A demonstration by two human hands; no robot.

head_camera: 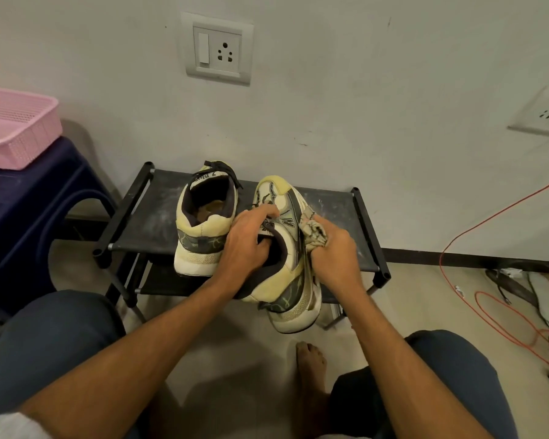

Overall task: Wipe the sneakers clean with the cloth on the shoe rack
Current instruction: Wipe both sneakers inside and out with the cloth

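Two cream and grey sneakers are at the black shoe rack (pixel 336 213). The left sneaker (pixel 203 229) stands on the top shelf, heel toward me. My left hand (pixel 248 245) grips the right sneaker (pixel 286 280) at its tongue and opening, holding it tilted, its heel hanging past the rack's front edge. My right hand (pixel 333 258) grips a bunched, patterned cloth (pixel 313 231) and presses it against that sneaker's right side. Part of the cloth is hidden in my fist.
A blue stool (pixel 29 217) with a pink basket (pixel 16 128) stands to the left. An orange cable (pixel 476 248), dark wires and a shoe insole (pixel 545 296) lie on the floor at right. My bare foot (pixel 311 369) and knees are below. The wall with sockets is behind the rack.
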